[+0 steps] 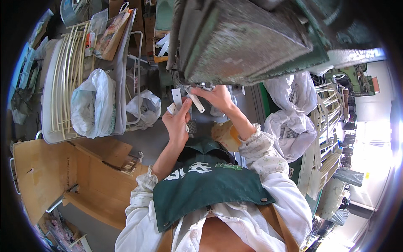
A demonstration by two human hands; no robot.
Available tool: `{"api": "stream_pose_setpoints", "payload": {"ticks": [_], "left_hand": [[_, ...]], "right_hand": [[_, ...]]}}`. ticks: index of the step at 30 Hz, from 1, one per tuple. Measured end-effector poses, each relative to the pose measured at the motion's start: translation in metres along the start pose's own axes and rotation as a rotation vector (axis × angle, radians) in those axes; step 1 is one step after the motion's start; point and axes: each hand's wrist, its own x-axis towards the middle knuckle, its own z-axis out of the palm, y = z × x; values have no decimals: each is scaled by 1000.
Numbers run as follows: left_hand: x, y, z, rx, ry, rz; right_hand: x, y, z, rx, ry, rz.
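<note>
My left hand [176, 124] is closed around several white flat strips; one strip [176, 97] with a small hole sticks up past the thumb. Beside it, my right hand [216, 99] pinches another white strip [196, 102], its rounded, holed end pointing down toward me. Both hands are just under the lower edge of a worn green machine [247, 40], which hides part of what lies at the right fingertips. Small metal parts [204, 87] show there, too small to make out.
Left stands a table with cream metal tubes [63, 84] and a white plastic bag [94, 103]. An open cardboard box [44, 176] lies lower left. White bags [289, 132] of parts and stacked strips [325, 138] are at right. A yellow bin [161, 52] holds white pieces behind.
</note>
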Motion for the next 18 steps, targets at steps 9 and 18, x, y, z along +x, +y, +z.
{"api": "stream_pose_setpoints", "payload": {"ticks": [9, 18], "left_hand": [[6, 4, 7, 30, 2, -14], [6, 5, -12, 76, -18, -20]], "right_hand": [[-1, 20, -6, 297, 20, -35], [1, 73, -68, 42, 116, 18]]}}
